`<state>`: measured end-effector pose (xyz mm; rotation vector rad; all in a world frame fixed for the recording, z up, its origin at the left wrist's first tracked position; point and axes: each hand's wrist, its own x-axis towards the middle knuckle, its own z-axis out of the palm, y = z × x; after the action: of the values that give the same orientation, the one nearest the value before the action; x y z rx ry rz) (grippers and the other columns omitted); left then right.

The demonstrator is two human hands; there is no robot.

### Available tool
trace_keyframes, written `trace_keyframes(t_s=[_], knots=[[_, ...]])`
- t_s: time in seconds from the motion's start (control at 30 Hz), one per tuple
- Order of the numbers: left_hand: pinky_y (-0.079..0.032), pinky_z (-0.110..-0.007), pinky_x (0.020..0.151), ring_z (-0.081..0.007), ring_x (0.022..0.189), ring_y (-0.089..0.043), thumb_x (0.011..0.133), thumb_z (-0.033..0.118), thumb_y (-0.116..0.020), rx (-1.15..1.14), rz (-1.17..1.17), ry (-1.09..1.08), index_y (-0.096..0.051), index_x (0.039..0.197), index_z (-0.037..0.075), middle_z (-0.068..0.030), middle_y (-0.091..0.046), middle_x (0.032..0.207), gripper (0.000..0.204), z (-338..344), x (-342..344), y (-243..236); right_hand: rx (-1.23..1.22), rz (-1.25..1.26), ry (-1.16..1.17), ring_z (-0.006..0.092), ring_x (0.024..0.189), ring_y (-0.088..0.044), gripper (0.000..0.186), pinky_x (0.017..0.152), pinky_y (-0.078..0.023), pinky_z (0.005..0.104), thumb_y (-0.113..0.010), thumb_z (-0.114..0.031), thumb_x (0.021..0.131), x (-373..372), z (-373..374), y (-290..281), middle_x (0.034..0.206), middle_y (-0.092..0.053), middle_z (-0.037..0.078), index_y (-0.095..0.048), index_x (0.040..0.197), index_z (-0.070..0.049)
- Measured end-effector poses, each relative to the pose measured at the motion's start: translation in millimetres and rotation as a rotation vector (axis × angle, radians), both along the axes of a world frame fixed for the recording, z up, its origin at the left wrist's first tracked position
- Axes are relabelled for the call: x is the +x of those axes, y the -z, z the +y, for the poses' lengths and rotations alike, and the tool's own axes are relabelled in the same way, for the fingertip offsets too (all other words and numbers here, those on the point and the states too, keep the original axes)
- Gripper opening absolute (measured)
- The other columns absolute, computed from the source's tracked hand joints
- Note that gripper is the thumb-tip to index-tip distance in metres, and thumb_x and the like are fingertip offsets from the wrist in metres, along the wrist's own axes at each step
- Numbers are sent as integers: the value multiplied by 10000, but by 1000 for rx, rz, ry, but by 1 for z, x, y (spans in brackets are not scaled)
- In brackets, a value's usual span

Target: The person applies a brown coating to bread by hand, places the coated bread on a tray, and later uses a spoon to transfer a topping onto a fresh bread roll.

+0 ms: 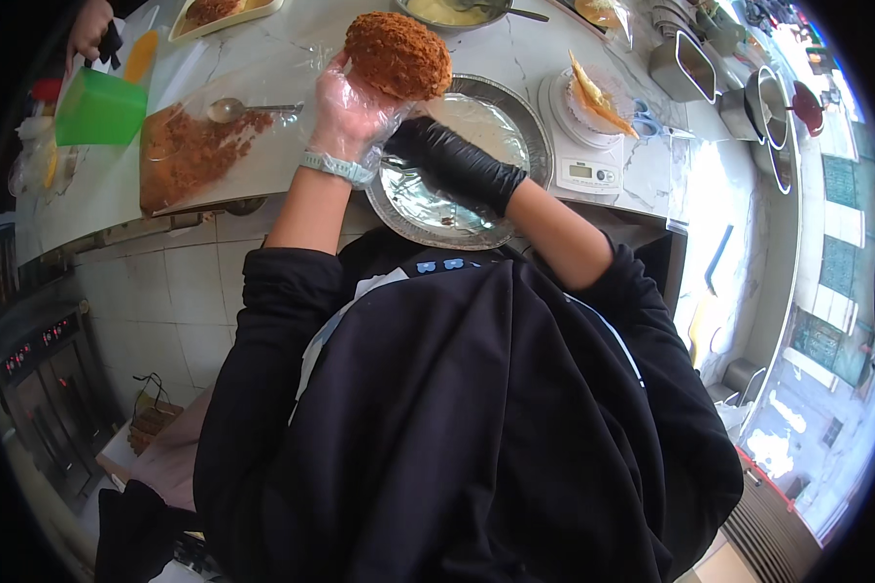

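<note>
Round pan (501, 126) near, crumb-coated bun (399, 55) beyond.
Over the pan's left side is the right hand (437, 155), black-gloved (whether it grips anything, I cannot tell); just left, the left hand (345, 105), in clear plastic, holds up the brown bun; far back sits a bowl of yellow food (476, 22).

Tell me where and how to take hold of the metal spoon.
Grip the spoon by its slim handle, probably best from the right, nearest the left hand: the handle points that way, while the wide bowl lies to the left, near brown crumbs.
</note>
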<state>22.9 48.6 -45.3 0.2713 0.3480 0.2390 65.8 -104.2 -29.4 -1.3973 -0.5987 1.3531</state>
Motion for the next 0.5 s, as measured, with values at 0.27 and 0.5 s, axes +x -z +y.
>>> trace_keyframes(t_s=[0.27, 0.5], knots=[[-296, -523, 1004, -335, 1221, -362, 906, 360, -254, 76, -13, 39, -327, 1310, 55, -171, -373, 1319, 511, -1, 7, 3, 511, -971, -769, 252, 1035, -502, 277, 912, -392, 325, -469, -19, 813, 12, -57, 43, 1081, -545, 111, -593, 1053, -82], [-452, -524, 835, -368, 967, -564, 904, 332, -269, -121, -158, 122, -506, 1111, -17, -205, -574, 1067, 471, -10, 22, -12, 336, -745, -724, 282, 1043, -501, 247, 926, -383, 340, -501, -19, 779, 19, -77, 27, 1053, -560, 138, -609, 997, -64]])
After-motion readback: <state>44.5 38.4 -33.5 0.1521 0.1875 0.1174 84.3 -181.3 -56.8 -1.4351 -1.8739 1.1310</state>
